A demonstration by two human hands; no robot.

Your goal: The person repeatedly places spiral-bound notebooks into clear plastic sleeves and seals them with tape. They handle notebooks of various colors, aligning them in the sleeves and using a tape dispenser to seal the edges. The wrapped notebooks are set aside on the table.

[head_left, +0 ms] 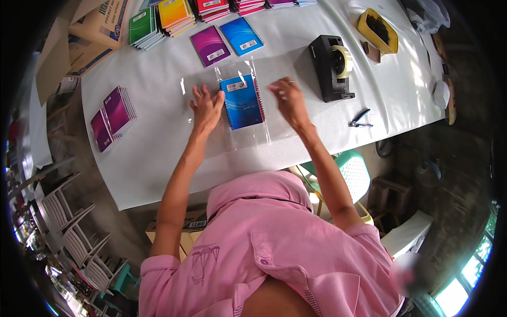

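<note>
A blue spiral notebook lies in front of me, with red coil showing along its right side. Clear plastic film is around it and sticks out past its top and bottom. My left hand rests at the notebook's left edge, fingers spread and thumb touching the edge. To the right of the notebook, my right hand is raised a little with its fingertips drawn together. Whatever those fingers pinch, if anything, is too small or too clear to make out.
Behind lie a purple notebook, another blue notebook and colourful stacks. A black tape dispenser, blue-handled pliers and a yellow container are right. Small purple notebooks and a cardboard box are left.
</note>
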